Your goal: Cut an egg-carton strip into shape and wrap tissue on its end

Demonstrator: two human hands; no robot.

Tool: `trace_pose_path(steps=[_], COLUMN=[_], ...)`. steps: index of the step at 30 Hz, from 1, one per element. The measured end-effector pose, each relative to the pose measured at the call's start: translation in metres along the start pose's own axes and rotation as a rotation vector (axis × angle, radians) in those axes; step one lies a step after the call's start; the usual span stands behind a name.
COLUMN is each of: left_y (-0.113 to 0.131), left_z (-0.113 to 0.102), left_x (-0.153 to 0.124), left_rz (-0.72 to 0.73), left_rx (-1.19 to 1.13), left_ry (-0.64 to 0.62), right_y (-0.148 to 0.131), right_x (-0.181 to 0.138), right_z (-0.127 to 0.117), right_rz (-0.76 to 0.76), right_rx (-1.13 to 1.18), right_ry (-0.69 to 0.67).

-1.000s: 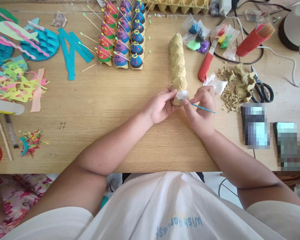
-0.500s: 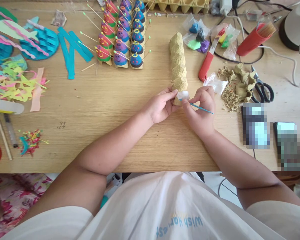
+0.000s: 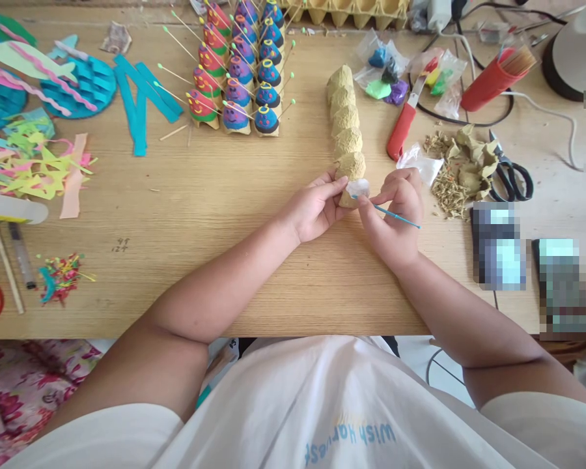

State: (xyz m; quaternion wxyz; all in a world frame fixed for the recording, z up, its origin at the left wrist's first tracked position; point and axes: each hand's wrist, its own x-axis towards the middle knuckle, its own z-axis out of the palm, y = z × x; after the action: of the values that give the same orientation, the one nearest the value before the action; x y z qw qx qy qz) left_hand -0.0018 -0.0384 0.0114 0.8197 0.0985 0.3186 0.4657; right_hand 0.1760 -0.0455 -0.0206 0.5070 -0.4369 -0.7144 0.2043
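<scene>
A strip of bumpy tan egg carton point(image 3: 347, 127) lies lengthwise in front of me. My left hand point(image 3: 318, 207) grips its near end, thumb on top and fingers curled beneath. White modelling material point(image 3: 358, 188) covers the top of the nearest bump. In a pinch between thumb and fingers, my right hand point(image 3: 394, 212) holds a thin blue stick tool point(image 3: 399, 217). Its working tip is at the white surface, partly hidden by my fingers. A red-handled utility knife point(image 3: 404, 124) and a crumpled clear plastic bag point(image 3: 422, 164) lie just beyond my right hand.
Painted egg-carton caterpillars point(image 3: 235, 116) with pin-like feelers stand at back left. Coloured clay in bags point(image 3: 385, 71), a red cup of sticks point(image 3: 491, 81), black scissors point(image 3: 512, 176) and carton scraps point(image 3: 469, 166) lie to the right. Paper shreds point(image 3: 34, 163) lie left.
The far end of the carton strip has swung slightly left. My right hand and the blue tool have shifted a little to the right, the tool's free end dipping lower.
</scene>
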Motion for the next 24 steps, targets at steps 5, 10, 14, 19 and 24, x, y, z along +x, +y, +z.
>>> trace_pose_path(steps=[5,10,14,19,24], left_y=[-0.001,-0.003,-0.003,-0.003,-0.004], left_z=[-0.001,-0.002,-0.001,0.002,0.002], left_x=[0.0,0.0,0.0,-0.002,-0.002], left_rz=[-0.007,0.016,0.024,0.009,0.024], left_rx=[0.011,0.038,0.054,0.043,0.048], left_ry=[-0.004,-0.011,-0.017,-0.002,-0.022], right_y=[-0.005,-0.015,-0.016,-0.011,-0.006], right_x=[0.002,0.005,0.005,0.002,0.0], right_z=[0.001,0.005,0.006,0.005,0.003], right_rz=[0.016,-0.04,-0.059,0.015,-0.035], right_rx=[0.013,-0.063,-0.061,-0.118,-0.145], right_ry=[0.007,0.064,0.077,0.016,0.017])
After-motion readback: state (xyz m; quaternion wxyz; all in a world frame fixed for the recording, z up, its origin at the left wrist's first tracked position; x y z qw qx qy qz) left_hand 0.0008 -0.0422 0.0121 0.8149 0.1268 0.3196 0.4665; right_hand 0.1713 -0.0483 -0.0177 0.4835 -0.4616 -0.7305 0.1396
